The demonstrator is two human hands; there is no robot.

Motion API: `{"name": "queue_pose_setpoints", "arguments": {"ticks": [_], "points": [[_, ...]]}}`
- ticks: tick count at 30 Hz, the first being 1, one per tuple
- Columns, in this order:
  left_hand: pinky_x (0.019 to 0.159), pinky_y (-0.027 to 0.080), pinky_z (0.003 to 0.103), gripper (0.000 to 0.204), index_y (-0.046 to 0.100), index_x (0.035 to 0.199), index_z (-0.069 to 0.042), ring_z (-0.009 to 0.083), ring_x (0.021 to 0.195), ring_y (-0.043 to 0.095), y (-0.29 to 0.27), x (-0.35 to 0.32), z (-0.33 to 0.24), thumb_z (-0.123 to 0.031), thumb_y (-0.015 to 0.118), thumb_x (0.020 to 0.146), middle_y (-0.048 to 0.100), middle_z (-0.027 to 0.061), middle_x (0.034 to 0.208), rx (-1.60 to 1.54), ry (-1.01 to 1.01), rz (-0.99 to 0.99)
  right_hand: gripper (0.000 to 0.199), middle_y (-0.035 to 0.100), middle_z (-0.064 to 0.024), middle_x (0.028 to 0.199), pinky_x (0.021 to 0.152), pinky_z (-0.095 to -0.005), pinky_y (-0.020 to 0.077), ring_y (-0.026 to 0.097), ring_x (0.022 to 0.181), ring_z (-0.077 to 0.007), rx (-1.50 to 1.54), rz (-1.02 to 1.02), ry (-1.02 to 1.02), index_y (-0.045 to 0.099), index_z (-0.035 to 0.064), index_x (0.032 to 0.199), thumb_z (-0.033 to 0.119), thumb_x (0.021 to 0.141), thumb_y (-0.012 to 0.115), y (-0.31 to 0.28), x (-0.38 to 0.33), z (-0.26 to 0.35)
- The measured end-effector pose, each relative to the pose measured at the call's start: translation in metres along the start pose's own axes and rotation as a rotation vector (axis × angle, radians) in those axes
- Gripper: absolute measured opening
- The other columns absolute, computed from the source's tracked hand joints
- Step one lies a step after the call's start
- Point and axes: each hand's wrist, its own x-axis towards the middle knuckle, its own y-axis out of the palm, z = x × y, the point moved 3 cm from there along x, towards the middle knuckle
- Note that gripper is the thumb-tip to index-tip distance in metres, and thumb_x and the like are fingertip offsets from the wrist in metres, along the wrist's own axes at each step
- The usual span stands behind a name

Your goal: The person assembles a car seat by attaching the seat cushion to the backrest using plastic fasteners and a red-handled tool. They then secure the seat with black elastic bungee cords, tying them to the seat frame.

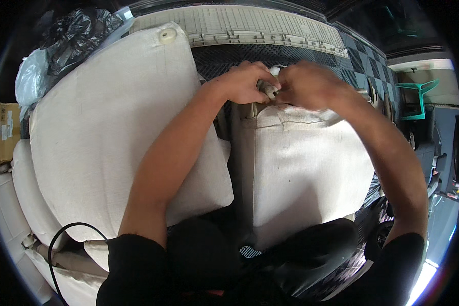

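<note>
While both hands pinch it, left hand (245,81) and right hand (303,84) closed, the small pale cylindrical fitting (268,90) atop the soft, light cream fabric cushion (306,163) looks rigid.

A cushion (112,132) is lying left of the left hand (245,81); a cover (306,163) is lying below both hands, the right hand (311,84) touching it.

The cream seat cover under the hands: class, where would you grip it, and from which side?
Probably at its far top edge, from above. The seat cover lies flat, and both the left hand and right hand pinch the bunched hem there.
</note>
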Motion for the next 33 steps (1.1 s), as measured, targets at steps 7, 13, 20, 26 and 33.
{"name": "queue_pose_setpoints", "arguments": {"ticks": [7, 13, 20, 26, 33], "points": [[0.103, 0.046, 0.036, 0.055, 0.062, 0.13, -0.012, 0.0271, 0.12, 0.056, -0.011, 0.0, 0.01, -0.004, 0.075, 0.077, 0.061, 0.0108, 0.128, -0.335, -0.115, -0.103, 0.046, 0.07, -0.016, 0.078, 0.07, -0.0389, 0.0556, 0.071, 0.076, -0.0293, 0.282, -0.388, 0.128, 0.07, 0.0034, 0.103, 0.048, 0.093, 0.062, -0.065, -0.041, -0.041], [0.1, 0.046, 0.038, 0.046, 0.066, 0.122, -0.01, 0.0277, 0.115, 0.057, -0.004, 0.007, -0.01, -0.009, 0.074, 0.076, 0.062, 0.0119, 0.119, -0.158, -0.095, 0.071, 0.053, 0.066, -0.0169, 0.07, 0.066, -0.0392, 0.0537, 0.069, 0.069, -0.0274, 0.589, -0.277, 0.215, 0.065, 0.0002, 0.103, 0.052, 0.095, 0.059, 0.063, -0.066, -0.054], [0.106, 0.042, 0.04, 0.05, 0.069, 0.12, -0.012, 0.0323, 0.123, 0.053, 0.002, 0.001, -0.004, -0.015, 0.081, 0.071, 0.059, 0.0133, 0.125, -0.004, 0.04, -0.043, 0.047, 0.064, -0.0163, 0.076, 0.066, -0.0393, 0.0524, 0.066, 0.072, -0.0274, 0.603, -0.275, 0.148, 0.062, 0.0002, 0.101, 0.046, 0.095, 0.063, 0.093, -0.111, -0.028], [0.107, 0.042, 0.038, 0.053, 0.067, 0.122, -0.011, 0.0291, 0.123, 0.053, 0.0, 0.005, 0.0, -0.01, 0.079, 0.07, 0.061, 0.0123, 0.123, -0.1, 0.063, 0.001, 0.043, 0.066, -0.0188, 0.097, 0.081, -0.042, 0.0548, 0.066, 0.094, -0.0335, 0.489, -0.352, 0.046, 0.06, 0.0019, 0.108, 0.042, 0.093, 0.066, 0.114, -0.147, -0.018], [0.098, 0.044, 0.036, 0.044, 0.064, 0.105, -0.006, 0.0264, 0.11, 0.057, 0.0, 0.006, -0.011, -0.015, 0.085, 0.067, 0.064, 0.0098, 0.112, -0.048, -0.016, -0.073, 0.041, 0.067, -0.0183, 0.109, 0.095, -0.0447, 0.0507, 0.064, 0.105, -0.0347, 0.483, -0.444, 0.008, 0.062, -0.0004, 0.108, 0.036, 0.092, 0.068, 0.126, -0.15, -0.016]]}}
